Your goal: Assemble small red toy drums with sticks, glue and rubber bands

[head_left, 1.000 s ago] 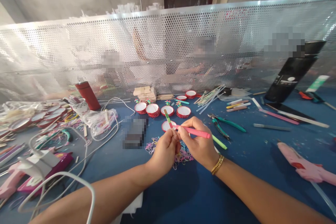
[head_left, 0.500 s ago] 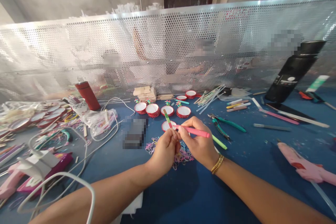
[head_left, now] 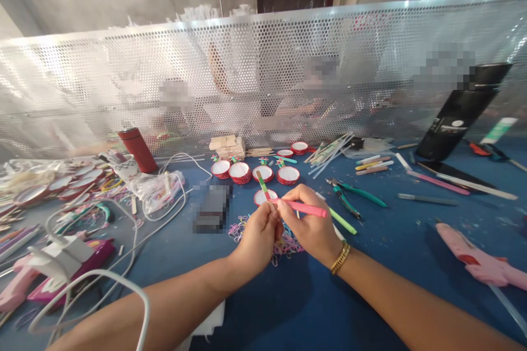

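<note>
My left hand (head_left: 258,236) pinches the lower end of a thin green and red stick (head_left: 262,185) that points up and away. My right hand (head_left: 312,225) grips a pink stick (head_left: 307,208) lying crosswise, its left end meeting the green stick at my fingertips. Both hands hover above a heap of small coloured rubber bands (head_left: 284,244) on the blue table (head_left: 387,241). Just beyond them lies a small round red-rimmed drum (head_left: 259,197).
More red-rimmed drums (head_left: 240,171) stand in a row behind. Green-handled pliers (head_left: 349,194) and loose sticks (head_left: 373,163) lie at the right, a pink glue gun (head_left: 477,260) at far right. White cables (head_left: 94,279), a red bottle (head_left: 137,149) and clutter fill the left. A perforated metal screen (head_left: 263,77) closes the back.
My right hand and the pink stick have shifted slightly left and down. The left hand has stayed in place.
</note>
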`<state>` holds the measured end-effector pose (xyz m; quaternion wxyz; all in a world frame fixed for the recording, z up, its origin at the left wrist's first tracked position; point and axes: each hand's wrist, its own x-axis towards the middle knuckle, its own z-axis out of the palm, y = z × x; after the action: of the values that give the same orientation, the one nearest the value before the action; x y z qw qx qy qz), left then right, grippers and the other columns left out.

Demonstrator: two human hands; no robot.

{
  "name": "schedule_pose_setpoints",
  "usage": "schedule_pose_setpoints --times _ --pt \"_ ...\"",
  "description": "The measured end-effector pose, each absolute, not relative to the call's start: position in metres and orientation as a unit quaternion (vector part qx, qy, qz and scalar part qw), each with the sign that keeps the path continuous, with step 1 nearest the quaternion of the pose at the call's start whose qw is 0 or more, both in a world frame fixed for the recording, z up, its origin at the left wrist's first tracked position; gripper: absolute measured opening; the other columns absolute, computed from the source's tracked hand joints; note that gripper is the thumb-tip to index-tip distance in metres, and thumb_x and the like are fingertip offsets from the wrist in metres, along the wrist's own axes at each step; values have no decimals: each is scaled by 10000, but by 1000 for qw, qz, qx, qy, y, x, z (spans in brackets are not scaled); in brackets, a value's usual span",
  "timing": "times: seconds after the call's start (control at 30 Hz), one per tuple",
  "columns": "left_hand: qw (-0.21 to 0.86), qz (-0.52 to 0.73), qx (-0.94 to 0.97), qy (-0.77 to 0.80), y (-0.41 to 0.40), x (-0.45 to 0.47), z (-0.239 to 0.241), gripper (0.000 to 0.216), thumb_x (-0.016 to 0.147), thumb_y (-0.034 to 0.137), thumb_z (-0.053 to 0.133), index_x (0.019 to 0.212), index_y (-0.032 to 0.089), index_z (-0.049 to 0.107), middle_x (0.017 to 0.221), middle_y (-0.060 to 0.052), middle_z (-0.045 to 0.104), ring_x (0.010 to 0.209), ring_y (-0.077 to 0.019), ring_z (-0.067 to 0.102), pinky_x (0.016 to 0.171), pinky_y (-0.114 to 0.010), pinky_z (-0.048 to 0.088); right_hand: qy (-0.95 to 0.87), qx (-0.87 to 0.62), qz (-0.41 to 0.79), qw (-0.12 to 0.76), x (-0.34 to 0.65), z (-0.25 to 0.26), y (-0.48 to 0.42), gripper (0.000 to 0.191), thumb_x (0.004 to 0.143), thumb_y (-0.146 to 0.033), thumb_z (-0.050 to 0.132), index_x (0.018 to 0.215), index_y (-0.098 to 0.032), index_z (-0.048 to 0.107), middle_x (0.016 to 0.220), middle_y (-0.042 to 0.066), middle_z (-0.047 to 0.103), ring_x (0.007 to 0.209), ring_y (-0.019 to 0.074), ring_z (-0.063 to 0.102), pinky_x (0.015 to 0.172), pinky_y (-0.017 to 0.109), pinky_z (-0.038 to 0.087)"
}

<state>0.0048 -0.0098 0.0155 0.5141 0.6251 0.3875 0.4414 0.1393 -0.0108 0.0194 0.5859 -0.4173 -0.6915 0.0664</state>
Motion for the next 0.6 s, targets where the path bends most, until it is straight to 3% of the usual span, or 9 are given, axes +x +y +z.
schedule_pose_setpoints --times 0.6 --pt "513 442 629 383 -8 4 13 375 915 543 444 745 211 411 535 74 400 462 -77 327 464 -234 246 -682 -417 61 598 139 19 -10 124 902 -280 593 796 -223 564 753 16 638 760 195 617 736 340 473"
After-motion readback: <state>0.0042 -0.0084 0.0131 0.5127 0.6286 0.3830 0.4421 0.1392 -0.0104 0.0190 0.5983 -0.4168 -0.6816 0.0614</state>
